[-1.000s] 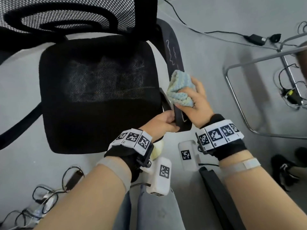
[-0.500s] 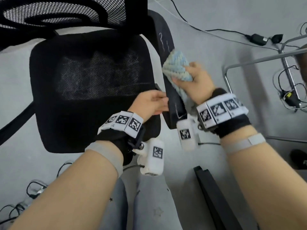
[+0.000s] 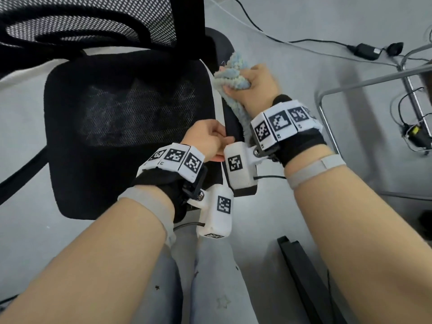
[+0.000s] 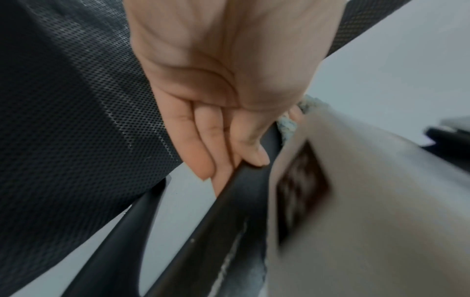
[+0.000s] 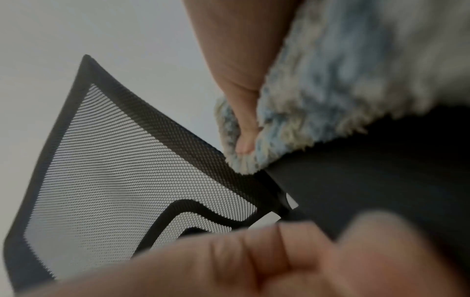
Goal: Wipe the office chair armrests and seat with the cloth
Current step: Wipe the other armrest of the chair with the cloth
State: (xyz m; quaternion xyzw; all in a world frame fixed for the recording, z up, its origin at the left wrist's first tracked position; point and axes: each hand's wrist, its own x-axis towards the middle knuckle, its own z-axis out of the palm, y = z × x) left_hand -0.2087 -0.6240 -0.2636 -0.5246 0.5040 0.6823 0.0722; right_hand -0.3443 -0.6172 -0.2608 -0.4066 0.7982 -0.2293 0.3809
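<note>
The black office chair shows its mesh seat [image 3: 128, 127] and its right armrest [image 3: 233, 122], a long black pad running away from me. My right hand [image 3: 253, 86] grips a bunched fluffy blue-and-cream cloth [image 3: 231, 72] and presses it on the armrest's far half; the cloth's tail trails back under my wrist. The right wrist view shows the thumb [image 5: 239, 84] wrapped in the cloth [image 5: 330, 86] over the armrest [image 5: 368, 180]. My left hand [image 3: 209, 139] holds the armrest's inner edge near its front. Its fingers [image 4: 203, 152] curl under the armrest [image 4: 229, 211], the thumb on top.
The mesh backrest [image 3: 93, 26] rises at the far side; the left armrest [image 3: 21, 178] sticks out at the left. A power adapter [image 3: 364, 51] with cables lies on the grey floor, beside a metal tube frame [image 3: 327, 127]. A black bar [image 3: 304, 277] lies by my legs.
My right hand has slid the cloth along the armrest away from me, toward the backrest. My left hand has kept its hold on the armrest's inner edge.
</note>
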